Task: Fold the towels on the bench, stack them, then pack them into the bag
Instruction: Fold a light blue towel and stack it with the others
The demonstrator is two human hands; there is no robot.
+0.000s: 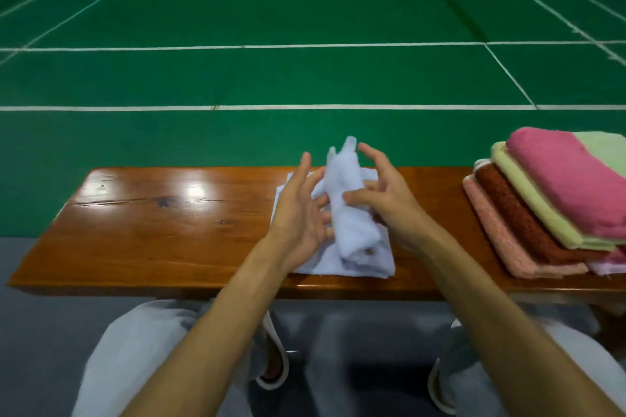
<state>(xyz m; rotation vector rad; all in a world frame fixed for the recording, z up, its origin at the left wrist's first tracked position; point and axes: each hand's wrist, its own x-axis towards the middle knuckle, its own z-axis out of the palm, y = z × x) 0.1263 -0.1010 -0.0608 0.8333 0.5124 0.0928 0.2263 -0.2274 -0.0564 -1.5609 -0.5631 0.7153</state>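
A pale lavender towel (349, 213) lies bunched in a long ridge on the middle of the wooden bench (152, 220), with its lower layer spread flat beneath. My left hand (301, 206) is at the ridge's left side with fingers straight and spread, fingertips touching the cloth. My right hand (382, 196) is at the ridge's right side, fingers spread and lightly bent, thumb against the cloth. Neither hand grips the towel. A stack of folded towels (542, 206) in pink, pale green, rust and salmon sits at the bench's right end. No bag is in view.
Beyond the bench lies a green court floor (305, 10) with white lines. My knees in grey trousers (142, 342) are below the bench's front edge. The bench's left half shows bare glossy wood.
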